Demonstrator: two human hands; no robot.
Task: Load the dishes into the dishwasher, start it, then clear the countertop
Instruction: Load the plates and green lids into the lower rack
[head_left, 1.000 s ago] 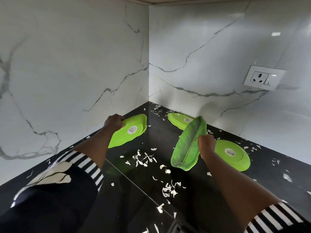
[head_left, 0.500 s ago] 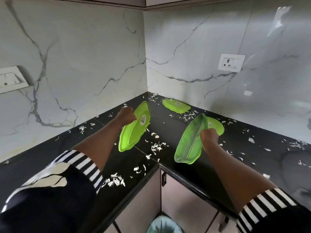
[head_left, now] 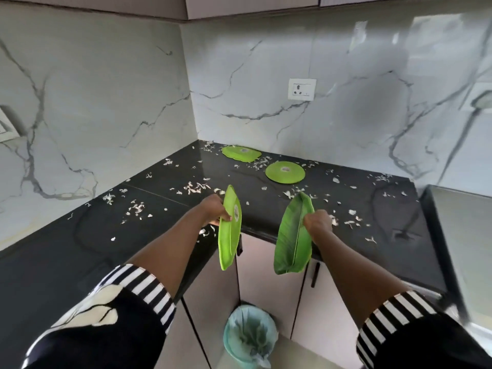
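I record both hands raised in front of the inner corner of an L-shaped black countertop. My left hand is clamped on the upper part of a lime-green leaf-shaped plate, fingers curled behind its rim and the thumb across the face that shows. That plate hangs on edge, long axis nearly vertical, its underside with a round sticker turned to the right. Its lower end sits out past the counter edge, in front of the cabinet doors.

My right hand is closed round the right rim of a darker green banana-leaf plate. This one is also tilted steeply, its veined face towards the camera, and its lower end likewise overhangs the counter edge. The two held plates are apart, side by side.

A wavy-edged green plate lies flat near the back corner. A round green plate lies flat just to its right and nearer to me, with a label at its centre.

White scraps are scattered over much of the countertop, thickest around the corner and near the front edge. On the floor below the hands stands a bin with a pale liner. A white socket is set in the marble backsplash. Both forearms emerge from dark sleeves with black-and-white striped cuffs
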